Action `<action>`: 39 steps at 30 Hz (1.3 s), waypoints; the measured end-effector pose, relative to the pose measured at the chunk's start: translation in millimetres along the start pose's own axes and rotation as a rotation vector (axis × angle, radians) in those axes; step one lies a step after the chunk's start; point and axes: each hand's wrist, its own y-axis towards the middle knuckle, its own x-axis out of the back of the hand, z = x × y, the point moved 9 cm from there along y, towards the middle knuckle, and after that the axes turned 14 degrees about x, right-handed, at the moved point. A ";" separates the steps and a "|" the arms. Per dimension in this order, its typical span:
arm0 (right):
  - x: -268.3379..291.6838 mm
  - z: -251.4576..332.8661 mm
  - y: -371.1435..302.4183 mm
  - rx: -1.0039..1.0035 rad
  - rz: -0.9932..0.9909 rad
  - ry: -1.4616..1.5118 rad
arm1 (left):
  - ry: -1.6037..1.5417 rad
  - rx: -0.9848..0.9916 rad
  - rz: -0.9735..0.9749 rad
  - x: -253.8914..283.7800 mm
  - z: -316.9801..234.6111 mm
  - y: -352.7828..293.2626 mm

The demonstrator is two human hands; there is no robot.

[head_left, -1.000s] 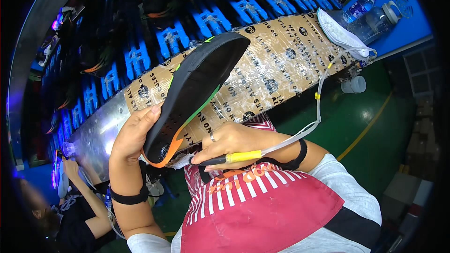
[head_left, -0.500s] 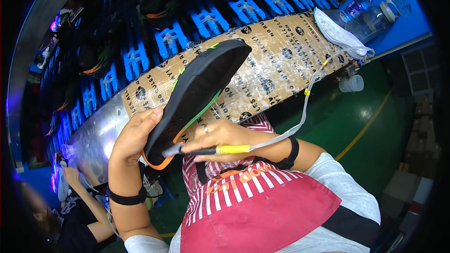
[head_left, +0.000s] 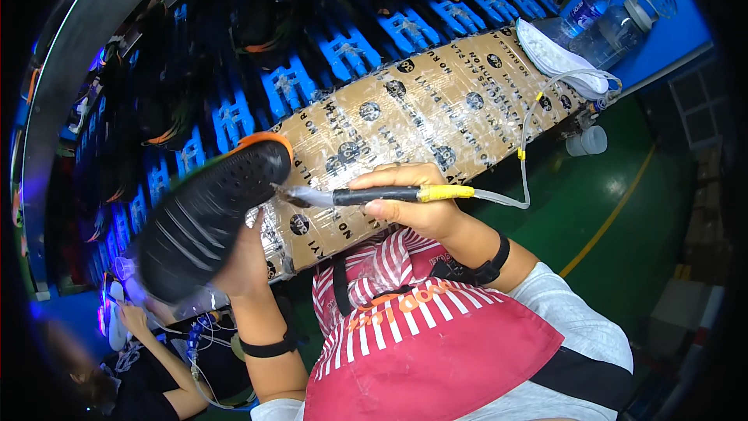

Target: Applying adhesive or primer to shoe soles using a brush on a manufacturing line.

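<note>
My left hand (head_left: 245,259), partly smeared by motion, grips a black shoe sole (head_left: 199,218) from below and behind. The sole is tilted, with its grooved, dotted face showing and an orange edge at the upper end. A brush (head_left: 375,195) with a black handle is held in my closed right hand (head_left: 421,201). Its whitish bristle end points left, close to the sole's orange-edged end; I cannot tell whether they touch. From the handle's yellow-taped end, a clear tube (head_left: 502,201) bends up toward the right.
Cardboard (head_left: 405,125) with dark print covers the bench. Beyond it runs a rack of blue holders (head_left: 347,51) bearing dark shoe parts. A white sole (head_left: 557,58) and bottles (head_left: 615,35) stand at far right. A co-worker's hand (head_left: 134,318) is at lower left.
The sole has swung left and turned over; its grooved face now shows and the orange end points up. My right hand has moved up and right with the brush.
</note>
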 end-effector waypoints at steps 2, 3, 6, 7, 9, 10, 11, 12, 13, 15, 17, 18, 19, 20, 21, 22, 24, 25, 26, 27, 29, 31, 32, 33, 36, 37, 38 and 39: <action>7.4 -9.6 -4.4 -0.059 -0.117 0.088 | -0.052 0.132 0.013 14.3 16.4 -8.4; 8.0 -10.4 -4.0 -0.056 -0.121 0.087 | -0.105 0.263 0.021 18.8 29.4 -12.3; 8.8 -14.3 -4.2 -0.087 -0.147 0.161 | -0.425 0.348 0.075 19.1 49.7 -29.2; 8.1 -13.7 -3.1 -0.083 -0.144 0.162 | -0.424 0.356 0.078 18.7 54.5 -34.3; 5.5 -12.3 -0.1 -0.075 -0.141 0.168 | -0.560 0.486 -0.022 20.2 75.1 -49.7; 3.8 -14.4 0.3 -0.097 -0.150 0.195 | -0.607 0.503 -0.072 18.8 82.0 -54.9; 2.1 -17.0 0.8 -0.119 -0.161 0.220 | -0.561 0.513 -0.113 15.9 86.0 -57.6; 1.1 -16.2 2.2 -0.116 -0.170 0.217 | -0.466 0.544 -0.087 7.4 89.5 -59.1; -0.5 -17.4 2.6 -0.144 -0.185 0.224 | -0.370 0.574 -0.060 0.8 93.7 -60.6; -3.3 -19.4 2.7 -0.165 -0.206 0.232 | -0.431 0.590 -0.187 13.7 104.3 -66.5; -7.8 -23.9 2.1 -0.160 -0.177 0.148 | -0.490 0.599 -0.158 16.1 109.7 -64.5; -10.1 -22.4 3.0 -0.169 -0.167 0.072 | -0.484 0.608 -0.151 16.0 112.4 -64.1; -14.1 -16.4 7.2 -0.094 -0.156 0.007 | -0.487 0.586 -0.151 16.7 113.4 -63.9; -18.2 -14.6 9.6 -0.091 -0.166 0.031 | -0.486 0.569 -0.152 15.5 114.6 -62.3; -22.4 -10.3 12.9 -0.088 -0.175 0.056 | -0.479 0.578 -0.144 10.6 117.4 -61.6; -26.0 -11.1 13.7 -0.180 -0.199 0.095 | -0.454 0.560 -0.120 3.2 117.6 -60.5; -23.5 0.0 26.1 0.009 -0.224 -0.099 | -0.393 0.555 -0.135 -3.4 120.6 -58.7; -23.7 2.8 29.7 0.060 -0.246 -0.172 | -0.384 0.564 -0.127 -2.6 124.0 -58.7; -23.5 8.3 32.3 0.184 -0.286 -0.253 | -0.335 0.554 -0.127 1.8 126.4 -59.7; -24.0 5.4 34.3 0.191 -0.296 -0.253 | -0.286 0.544 -0.128 2.9 127.9 -59.6; -25.7 17.1 36.1 0.337 -0.306 -0.457 | -0.231 0.525 0.010 -12.9 129.1 -58.5; -32.9 16.3 36.8 0.386 -0.307 -0.519 | -0.211 0.508 -0.012 -11.3 126.4 -58.3; -37.8 15.6 37.5 0.399 -0.276 -0.543 | -0.203 0.508 -0.024 -10.1 126.8 -59.1; -43.6 14.8 37.5 0.412 -0.244 -0.566 | -0.201 0.509 -0.030 -9.7 126.6 -59.7; -64.4 12.0 35.6 0.450 -0.080 -0.567 | -0.182 0.512 -0.043 -8.5 125.0 -58.3; -70.0 15.9 34.9 0.481 -0.006 -0.519 | -0.178 0.510 -0.041 -9.0 123.9 -58.3; -72.7 18.3 36.3 0.428 0.048 -0.387 | -0.175 0.507 -0.049 -7.4 123.2 -59.3; -73.1 21.7 36.9 0.430 0.046 -0.384 | -0.172 0.501 -0.054 -5.6 122.1 -59.4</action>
